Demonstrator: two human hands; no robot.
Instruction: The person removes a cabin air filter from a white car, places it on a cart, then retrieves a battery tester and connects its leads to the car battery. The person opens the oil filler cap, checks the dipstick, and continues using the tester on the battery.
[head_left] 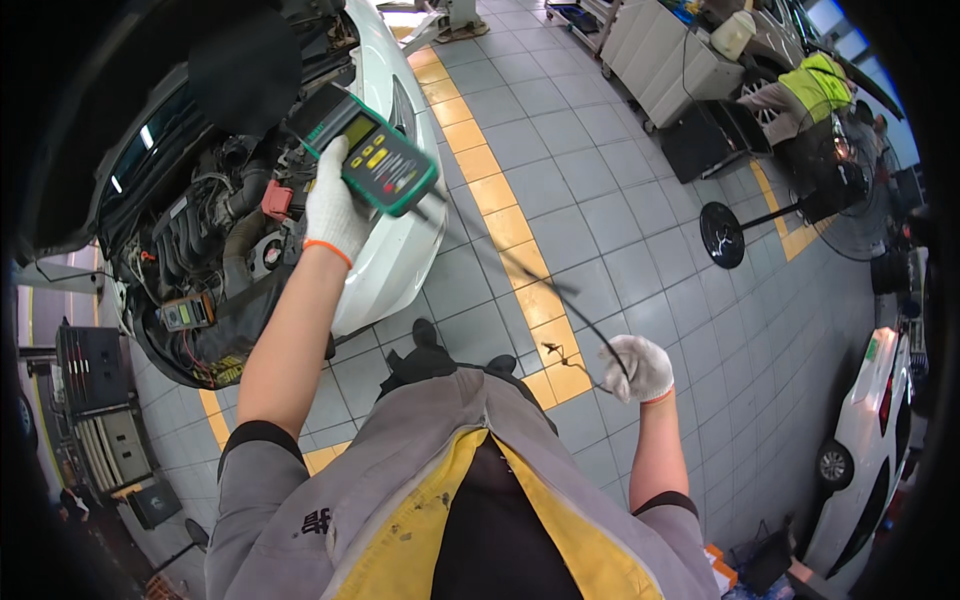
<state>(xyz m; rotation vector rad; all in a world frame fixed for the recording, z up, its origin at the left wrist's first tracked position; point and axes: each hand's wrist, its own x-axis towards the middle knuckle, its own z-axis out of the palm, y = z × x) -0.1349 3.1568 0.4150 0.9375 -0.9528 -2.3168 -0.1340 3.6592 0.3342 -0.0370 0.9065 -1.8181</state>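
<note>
My left hand [340, 205], in a white knit glove with an orange cuff, grips a green and black handheld tester [385, 160] with a small screen and yellow buttons. The tester is held up beside the white car's front, its screen facing me. A black cable [580, 318] runs from near the tester's lower end, partly smeared by motion, across to my right. There my right hand [638, 368], gloved too, is closed around the cable, away from the car. A thin dark end with a small clip-like tip [553, 349] dangles beside that hand.
On the left stands a white car [385, 270] with its bonnet up and engine [200, 235] exposed. A multimeter [188, 312] lies at the bay's front edge. Right: a grey cabinet [665, 55], a black stand [722, 235], a person in a yellow vest [815, 85] and another white car [860, 460].
</note>
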